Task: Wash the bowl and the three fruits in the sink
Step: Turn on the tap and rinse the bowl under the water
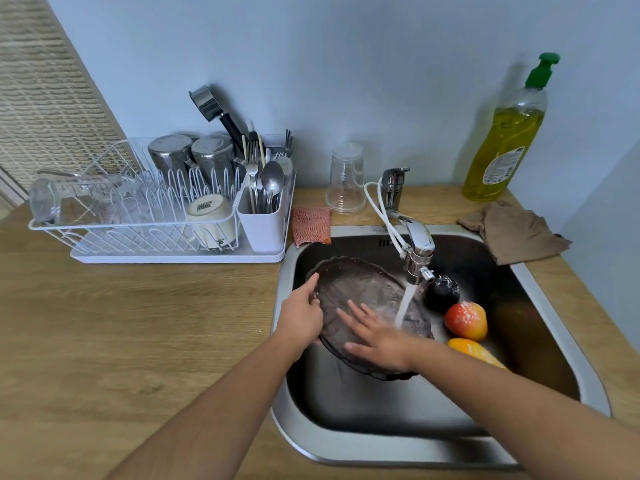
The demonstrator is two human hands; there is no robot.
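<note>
Bowl (360,289), dark and see-through with a scalloped rim, is held tilted in the left half of the sink (360,231), its open face turned up toward the person. The left hand (303,315) grips the rim at nine o'clock, with the forefinger lying up along the edge and the other fingers curled round it. The right hand (375,336) comes in from five o'clock and lies flat inside the bowl, fingers straight and spread and pressed to the inner wall. It holds nothing.

The tap (417,245) stands at twelve o'clock of the sink. Its stream (403,303) falls into the bowl at about three o'clock, just beside the right fingertips. This looks like the rubbing and rinsing of the bowl, so the task is likely in its early part.

The three fruits lie in a line on the sink floor at three o'clock of the bowl, close to its rim: a dark fruit (441,292) farthest, a red fruit (465,320) in the middle, and a yellow fruit (472,351) nearest. The yellow fruit's long axis runs from ten to four o'clock, and the right forearm hides part of it.

The right hand is the nearer one to all three. A short reach toward three o'clock would take one while the left hand steadies or sets down the bowl.

A soap bottle (505,140) stands at one o'clock on the counter.
</note>
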